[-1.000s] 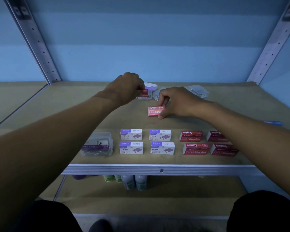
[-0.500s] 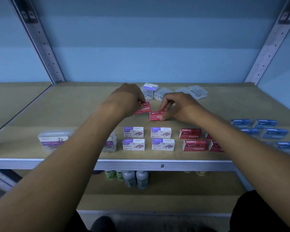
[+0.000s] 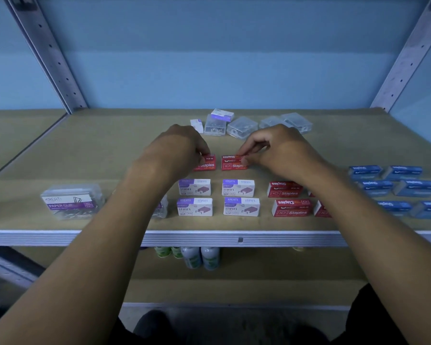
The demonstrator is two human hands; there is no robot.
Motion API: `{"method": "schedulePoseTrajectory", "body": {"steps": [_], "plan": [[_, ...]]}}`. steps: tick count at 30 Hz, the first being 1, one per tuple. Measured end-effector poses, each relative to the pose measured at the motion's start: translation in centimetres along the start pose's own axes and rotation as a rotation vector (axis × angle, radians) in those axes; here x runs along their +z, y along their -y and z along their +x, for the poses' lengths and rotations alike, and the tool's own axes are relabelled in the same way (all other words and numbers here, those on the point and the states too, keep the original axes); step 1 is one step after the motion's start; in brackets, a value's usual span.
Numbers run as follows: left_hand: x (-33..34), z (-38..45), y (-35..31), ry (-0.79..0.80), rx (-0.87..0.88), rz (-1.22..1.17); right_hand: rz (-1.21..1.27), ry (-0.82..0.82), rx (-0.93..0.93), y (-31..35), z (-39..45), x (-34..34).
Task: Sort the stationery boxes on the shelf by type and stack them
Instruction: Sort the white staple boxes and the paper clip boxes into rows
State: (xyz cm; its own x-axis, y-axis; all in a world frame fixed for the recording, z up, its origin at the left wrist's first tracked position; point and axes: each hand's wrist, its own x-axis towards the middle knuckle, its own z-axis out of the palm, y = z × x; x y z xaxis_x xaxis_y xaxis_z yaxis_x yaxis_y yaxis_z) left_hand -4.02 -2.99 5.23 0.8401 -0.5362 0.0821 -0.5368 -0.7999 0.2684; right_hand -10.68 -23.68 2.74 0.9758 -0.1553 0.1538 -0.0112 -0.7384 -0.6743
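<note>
Two red staple boxes lie side by side mid-shelf. My left hand pinches the left red box; my right hand pinches the right red box. In front of them sit white-and-purple staple boxes in two rows. More red staple boxes lie to their right, partly hidden by my right forearm. Several blue boxes fill the far right. A clear paper clip box stands at the front left; another is hidden behind my left forearm.
Several clear plastic cases and a small purple-white box lie at the back of the wooden shelf. Metal uprights stand at both back corners. Bottles stand on the lower shelf.
Both hands drew toward me from the back of the shelf, each bringing a red staple box; the two boxes now rest side by side behind the white-and-purple rows.
</note>
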Motion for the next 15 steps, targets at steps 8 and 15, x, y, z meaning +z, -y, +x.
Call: {"method": "schedulePoseTrajectory", "body": {"steps": [8,15], "plan": [[-0.7,-0.1,1.3,-0.037,-0.097,-0.145,0.066,0.022,-0.012,-0.3,-0.1,-0.7],[-1.4,-0.9,2.2,-0.023,-0.088,-0.172,0.013,0.037,-0.026,-0.1,0.4,-1.1]]}}
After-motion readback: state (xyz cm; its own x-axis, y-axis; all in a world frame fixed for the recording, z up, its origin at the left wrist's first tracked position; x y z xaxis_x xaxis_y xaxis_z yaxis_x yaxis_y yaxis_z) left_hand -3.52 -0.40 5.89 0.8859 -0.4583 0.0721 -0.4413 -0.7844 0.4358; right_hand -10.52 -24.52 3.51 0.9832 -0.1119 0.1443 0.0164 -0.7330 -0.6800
